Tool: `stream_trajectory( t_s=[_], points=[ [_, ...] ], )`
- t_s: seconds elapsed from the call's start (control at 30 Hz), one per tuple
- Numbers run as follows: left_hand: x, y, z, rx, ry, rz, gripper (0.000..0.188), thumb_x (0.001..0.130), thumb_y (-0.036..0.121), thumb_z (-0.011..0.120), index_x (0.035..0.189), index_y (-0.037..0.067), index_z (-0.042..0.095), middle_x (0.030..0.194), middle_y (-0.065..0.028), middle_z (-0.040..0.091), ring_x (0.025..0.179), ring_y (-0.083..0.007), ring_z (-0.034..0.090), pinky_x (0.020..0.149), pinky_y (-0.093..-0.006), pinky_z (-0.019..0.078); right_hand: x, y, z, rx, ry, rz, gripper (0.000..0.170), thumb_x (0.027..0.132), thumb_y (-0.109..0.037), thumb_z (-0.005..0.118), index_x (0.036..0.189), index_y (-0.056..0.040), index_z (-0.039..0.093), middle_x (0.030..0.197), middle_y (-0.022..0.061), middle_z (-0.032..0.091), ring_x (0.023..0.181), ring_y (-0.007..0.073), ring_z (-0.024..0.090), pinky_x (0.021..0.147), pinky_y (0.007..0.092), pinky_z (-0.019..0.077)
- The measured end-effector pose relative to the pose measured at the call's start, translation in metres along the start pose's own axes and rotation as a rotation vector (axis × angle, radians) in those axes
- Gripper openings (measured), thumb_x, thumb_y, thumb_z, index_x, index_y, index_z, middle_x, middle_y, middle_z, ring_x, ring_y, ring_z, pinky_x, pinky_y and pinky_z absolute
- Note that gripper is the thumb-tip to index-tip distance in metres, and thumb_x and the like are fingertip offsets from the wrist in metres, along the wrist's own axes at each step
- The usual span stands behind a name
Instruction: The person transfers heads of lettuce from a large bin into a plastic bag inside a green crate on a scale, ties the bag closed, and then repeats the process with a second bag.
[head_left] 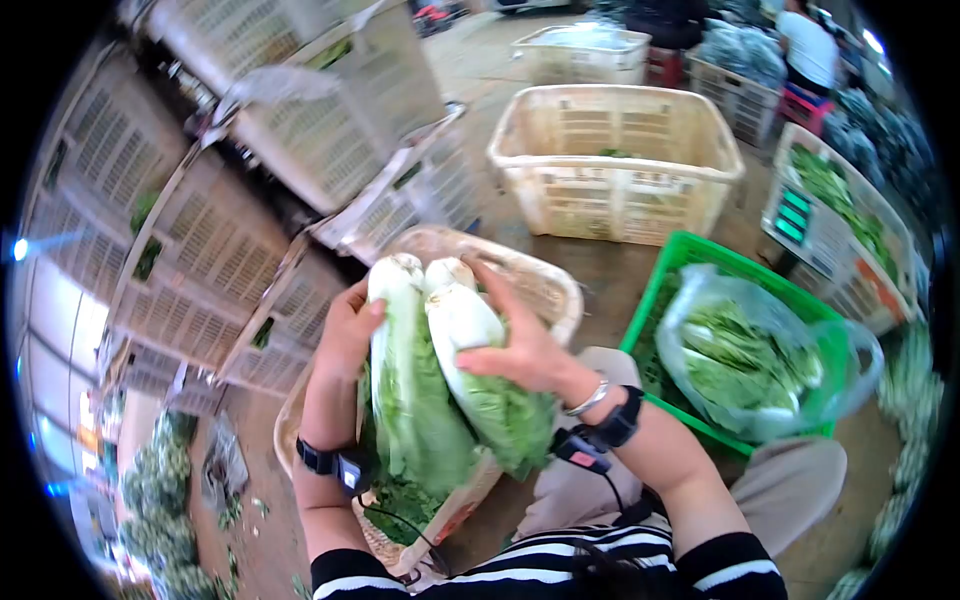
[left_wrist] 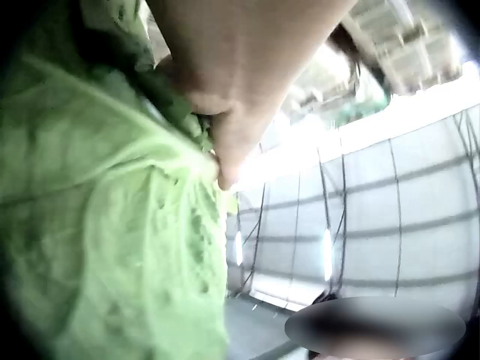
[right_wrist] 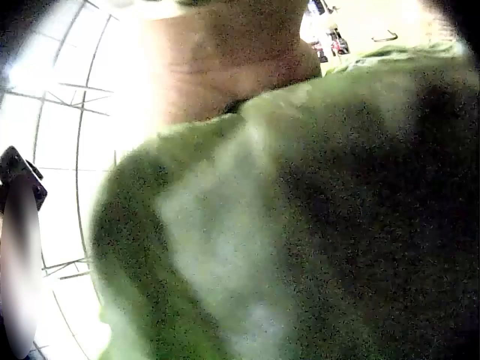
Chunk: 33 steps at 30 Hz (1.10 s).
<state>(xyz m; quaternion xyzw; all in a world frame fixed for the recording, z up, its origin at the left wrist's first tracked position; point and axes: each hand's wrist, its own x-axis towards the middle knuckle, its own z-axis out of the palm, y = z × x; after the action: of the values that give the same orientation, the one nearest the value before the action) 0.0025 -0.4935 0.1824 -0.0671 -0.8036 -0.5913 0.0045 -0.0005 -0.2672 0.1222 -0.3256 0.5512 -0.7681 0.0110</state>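
Two long napa cabbages with white stem ends and green leaves are held side by side, root ends away from the body, over a cream basket (head_left: 557,285). My left hand (head_left: 346,328) grips the left cabbage (head_left: 412,400) by its outer side, thumb over the white stem. With thumb and fingers spread round it, my right hand (head_left: 525,345) grips the right cabbage (head_left: 500,400). Green leaf (left_wrist: 112,225) fills much of the left wrist view, beside the left hand. Blurred leaf (right_wrist: 225,247) covers most of the right wrist view. More leafy greens (head_left: 410,510) lie in the basket below.
At right, a green crate (head_left: 690,250) holds a clear plastic bag (head_left: 850,385) of leafy greens. Behind it stand a scale with a lit display (head_left: 793,212) and a crate of greens. A large cream crate (head_left: 620,205) stands ahead. Stacked crates (head_left: 190,260) rise at left.
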Motion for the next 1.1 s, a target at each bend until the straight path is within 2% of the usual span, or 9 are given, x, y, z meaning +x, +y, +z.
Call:
stream_trajectory(
  t_s=[0.17,0.23,0.3,0.4,0.53,0.77,0.97,1.03,1.1],
  points=[
    [0.004,0.048,0.065,0.713,-0.477,0.51,0.072,0.076,0.047,0.064,0.122,-0.005,0.045,0.128,-0.0144,0.041,0.114,-0.0208,0.04,0.096,-0.0352,0.0322,-0.075,-0.012,-0.058,0.112,0.136,0.016,0.094,0.065,-0.03,0.074,0.138,-0.0008,0.023,0.136,0.0128,0.034,0.123,0.0205,0.034,0.103,0.0307,0.0244],
    [0.008,0.064,0.088,0.484,-0.778,0.431,0.082,0.073,0.05,0.067,0.129,-0.003,0.039,0.137,-0.0166,0.03,0.123,-0.0249,0.033,0.101,-0.0373,0.0277,-0.11,-0.035,-0.07,0.206,0.198,0.072,0.091,0.067,-0.033,0.072,0.138,-0.001,0.026,0.135,0.012,0.034,0.124,0.0197,0.032,0.104,0.0303,0.024],
    [0.0,0.062,0.113,0.064,-1.109,-0.002,0.089,0.073,0.05,0.068,0.134,-0.002,0.03,0.138,-0.0157,0.031,0.125,-0.0257,0.032,0.102,-0.0379,0.027,-0.138,-0.052,-0.08,0.322,0.22,-0.018,0.094,0.065,-0.03,0.072,0.139,-0.0018,0.022,0.135,0.0089,0.035,0.121,0.0172,0.035,0.104,0.0303,0.0242],
    [0.04,0.009,0.127,0.153,-0.965,0.014,0.084,0.077,0.043,0.066,0.136,-0.002,0.027,0.133,-0.0106,0.039,0.12,-0.022,0.039,0.1,-0.0355,0.0313,-0.177,-0.073,-0.097,0.651,0.298,-0.086,0.079,0.074,-0.027,0.065,0.138,-0.0034,0.025,0.13,0.0094,0.04,0.116,0.0178,0.042,0.099,0.031,0.0326],
    [0.026,0.124,0.294,0.021,-0.942,-0.263,0.07,0.083,0.029,0.061,0.138,0.002,0.025,0.126,-0.0103,0.047,0.107,-0.0181,0.051,0.089,-0.0314,0.0436,-0.22,-0.08,-0.143,1.142,0.532,0.012,0.056,0.082,-0.039,0.052,0.123,-0.0015,0.046,0.11,0.0139,0.058,0.095,0.0228,0.059,0.087,0.0343,0.0463],
    [0.027,0.144,0.521,-0.07,-1.233,-1.104,0.028,0.09,0.021,0.052,0.112,0.005,0.057,0.101,-0.0089,0.064,0.086,-0.0163,0.064,0.077,-0.0323,0.0528,-0.332,-0.059,-0.228,1.286,0.932,-0.335,0.062,0.083,-0.049,0.044,0.124,-0.0018,0.046,0.117,0.0151,0.055,0.103,0.0292,0.056,0.094,0.0417,0.0419],
    [0.041,0.095,0.64,-0.114,-1.6,-0.829,0.031,0.082,0.016,0.06,0.111,0.005,0.057,0.112,-0.0065,0.059,0.098,-0.0139,0.058,0.085,-0.0279,0.0467,-0.396,-0.02,-0.275,0.818,1.606,-0.575,0.055,0.086,-0.045,0.045,0.123,-0.0045,0.046,0.117,0.0098,0.053,0.105,0.0246,0.053,0.092,0.0375,0.0413],
    [0.062,0.048,0.721,-0.024,-1.918,-0.155,0.036,0.08,0.02,0.063,0.112,0.004,0.057,0.109,-0.0092,0.06,0.099,-0.0154,0.057,0.085,-0.0315,0.0461,-0.406,-0.013,-0.289,0.643,1.701,-0.556,0.052,0.086,-0.044,0.045,0.122,-0.0063,0.047,0.117,0.0082,0.053,0.105,0.0239,0.052,0.093,0.037,0.04],
    [0.086,0.021,0.76,0.613,-1.698,0.835,0.041,0.079,0.022,0.063,0.114,0.002,0.055,0.11,-0.0136,0.059,0.1,-0.0218,0.057,0.087,-0.0364,0.0442,-0.414,0.03,-0.314,0.439,1.934,-0.507,0.044,0.088,-0.035,0.048,0.121,-0.0063,0.045,0.114,0.0055,0.052,0.103,0.0188,0.05,0.09,0.0339,0.0396]
  ],
)
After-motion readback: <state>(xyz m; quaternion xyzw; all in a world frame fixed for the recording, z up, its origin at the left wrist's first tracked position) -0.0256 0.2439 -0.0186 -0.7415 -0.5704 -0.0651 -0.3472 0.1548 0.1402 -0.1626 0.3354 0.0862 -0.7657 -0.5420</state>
